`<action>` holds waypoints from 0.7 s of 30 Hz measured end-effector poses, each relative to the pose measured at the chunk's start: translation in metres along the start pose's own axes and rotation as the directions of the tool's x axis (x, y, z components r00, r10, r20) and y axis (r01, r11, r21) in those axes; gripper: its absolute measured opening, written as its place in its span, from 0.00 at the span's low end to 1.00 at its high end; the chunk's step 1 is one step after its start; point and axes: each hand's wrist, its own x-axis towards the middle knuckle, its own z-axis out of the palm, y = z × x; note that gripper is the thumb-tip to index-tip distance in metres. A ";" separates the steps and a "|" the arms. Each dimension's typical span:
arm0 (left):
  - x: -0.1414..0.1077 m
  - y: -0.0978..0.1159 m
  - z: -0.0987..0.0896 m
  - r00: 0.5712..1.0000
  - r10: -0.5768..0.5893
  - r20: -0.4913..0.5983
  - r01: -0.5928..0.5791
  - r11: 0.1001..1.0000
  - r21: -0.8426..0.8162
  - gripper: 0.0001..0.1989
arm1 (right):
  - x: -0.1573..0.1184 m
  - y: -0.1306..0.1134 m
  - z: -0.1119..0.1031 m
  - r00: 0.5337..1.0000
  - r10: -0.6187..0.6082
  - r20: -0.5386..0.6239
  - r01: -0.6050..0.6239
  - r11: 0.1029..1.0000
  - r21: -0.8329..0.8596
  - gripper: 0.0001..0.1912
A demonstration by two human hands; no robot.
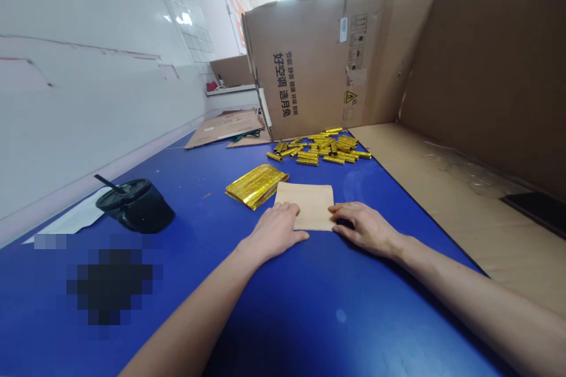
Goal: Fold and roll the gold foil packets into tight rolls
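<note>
A light tan rectangular sheet of paper (313,203) lies on the blue table between my hands. My left hand (278,227) rests over its left side, fingers bent on the paper, thumb stretched apart on the table. At the right edge is my right hand (365,227), its fingertips and thumb touching or very near the sheet with a dark gap between them. Just beyond my left hand sits a flat stack of shiny gold foil sheets (256,184), close to the paper's far left corner. Farther back, a loose heap of small gold foil rolls (322,147) is spread out.
A dark cup (141,206) with a straw stands at the left on a white sheet (73,218). Large cardboard panels (318,70) rise behind and to the right. Flat cardboard (225,126) lies at the back left. A pixelated dark patch covers the lower left.
</note>
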 end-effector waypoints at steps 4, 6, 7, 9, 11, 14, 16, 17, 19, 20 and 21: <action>0.001 -0.008 -0.003 0.999 0.036 0.029 -0.036 0.999 0.008 0.20 | 0.000 -0.002 -0.002 1.000 -0.024 0.007 0.025 1.000 -0.009 0.13; 0.002 -0.007 -0.002 0.998 0.059 0.012 -0.059 0.998 0.004 0.18 | -0.001 -0.003 -0.002 0.999 -0.047 -0.008 0.047 0.999 -0.009 0.16; 0.001 -0.005 0.000 0.998 0.067 -0.002 -0.067 0.998 0.005 0.16 | -0.001 -0.004 -0.003 0.998 -0.061 -0.015 0.061 0.998 -0.008 0.17; 0.001 0.000 0.003 0.996 0.078 -0.035 -0.078 0.997 0.016 0.12 | -0.001 -0.006 -0.003 0.996 -0.091 -0.018 0.091 0.996 -0.007 0.16; 0.001 0.006 0.006 0.994 0.089 -0.065 -0.088 0.996 0.019 0.09 | -0.001 -0.007 -0.002 0.994 -0.107 -0.016 0.106 0.994 -0.015 0.15; 0.000 0.013 0.009 0.991 0.103 -0.089 -0.105 0.994 -0.013 0.10 | -0.001 -0.006 -0.001 0.997 -0.081 -0.022 0.080 0.996 -0.034 0.12; 0.000 0.014 0.009 0.992 0.099 -0.078 -0.103 0.994 -0.045 0.14 | -0.001 -0.005 0.000 0.999 -0.045 -0.030 0.044 0.998 -0.042 0.11; 0.000 0.013 0.008 0.993 0.094 -0.066 -0.098 0.993 -0.059 0.16 | -0.001 -0.005 0.000 0.999 -0.030 -0.031 0.029 0.998 -0.047 0.11; 0.000 0.010 0.005 0.996 0.080 -0.038 -0.082 0.994 -0.074 0.20 | 0.000 -0.004 0.000 1.000 -0.011 -0.027 0.009 0.998 -0.056 0.12; 0.000 0.008 0.004 0.997 0.071 -0.023 -0.072 0.995 -0.072 0.21 | 0.000 -0.004 -0.001 1.000 -0.004 -0.025 0.003 0.998 -0.059 0.12; 0.000 0.006 0.002 0.998 0.063 -0.010 -0.063 0.996 -0.067 0.22 | 0.000 -0.003 -0.001 1.000 0.004 -0.027 -0.005 0.998 -0.058 0.11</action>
